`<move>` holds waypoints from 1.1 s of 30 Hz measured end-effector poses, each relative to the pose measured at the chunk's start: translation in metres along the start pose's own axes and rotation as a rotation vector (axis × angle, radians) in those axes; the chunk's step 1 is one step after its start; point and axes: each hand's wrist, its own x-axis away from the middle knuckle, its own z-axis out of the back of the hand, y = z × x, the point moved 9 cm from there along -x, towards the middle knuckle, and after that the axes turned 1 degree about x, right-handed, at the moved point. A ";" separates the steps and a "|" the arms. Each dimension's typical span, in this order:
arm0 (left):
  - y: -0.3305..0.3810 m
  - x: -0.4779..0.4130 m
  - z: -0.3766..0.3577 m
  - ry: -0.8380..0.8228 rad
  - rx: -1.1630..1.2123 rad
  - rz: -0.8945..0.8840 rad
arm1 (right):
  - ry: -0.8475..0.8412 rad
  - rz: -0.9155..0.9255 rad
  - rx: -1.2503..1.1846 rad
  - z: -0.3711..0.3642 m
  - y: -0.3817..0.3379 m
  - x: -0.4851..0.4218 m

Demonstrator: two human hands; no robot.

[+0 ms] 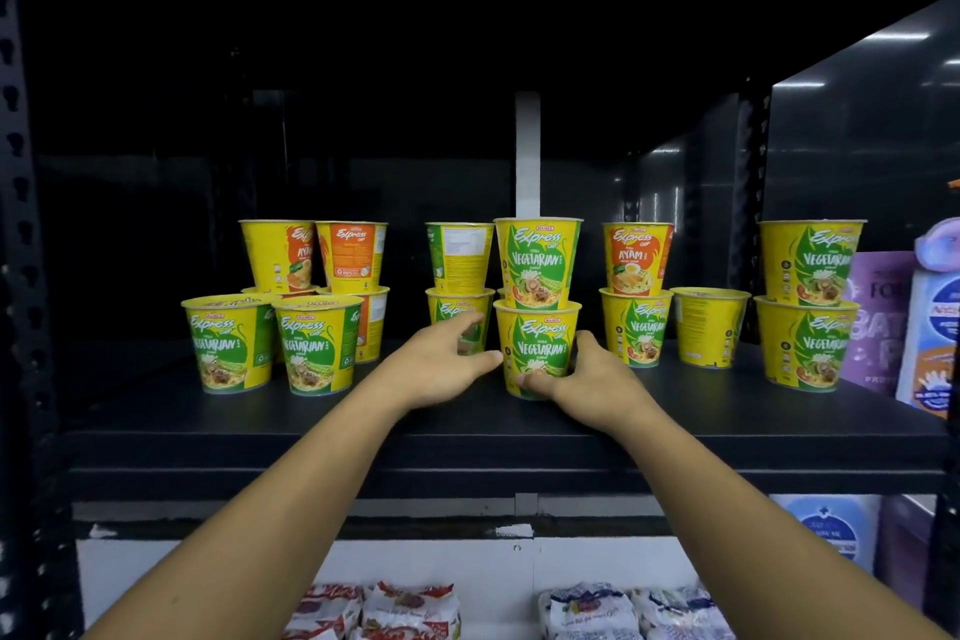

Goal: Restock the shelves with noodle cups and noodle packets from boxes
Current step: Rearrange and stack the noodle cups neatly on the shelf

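Several yellow noodle cups stand on a black shelf (467, 437), many stacked in twos. In the middle is a stack of two green-label Vegetarian cups: the lower cup (537, 343) and the upper cup (537, 261). My right hand (582, 379) grips the lower cup at its base from the right, fingers curled round the front. My left hand (447, 361) hovers just left of that cup with relaxed fingers, its fingertips near the cup's side, holding nothing. Behind my left hand stands another two-cup stack (460, 276).
Two Vegetarian cups (275, 343) stand front left with orange Ayam cups (322, 255) behind. More stacks (808, 307) stand at the right, next to purple and blue packages (904, 322). Noodle packets (410, 611) lie on the lower shelf. A perforated black upright (21, 276) frames the left.
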 end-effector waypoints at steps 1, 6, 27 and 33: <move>0.000 0.002 -0.003 -0.007 -0.044 -0.005 | 0.001 0.000 -0.004 0.000 0.000 0.000; -0.003 0.013 -0.028 -0.159 -0.311 0.007 | -0.004 0.000 -0.026 -0.001 0.001 0.000; 0.003 0.018 -0.035 -0.216 -0.483 0.006 | -0.012 0.076 0.030 0.021 -0.003 0.023; 0.021 0.012 -0.046 -0.265 -0.404 -0.053 | 0.041 0.067 0.047 0.056 0.021 0.050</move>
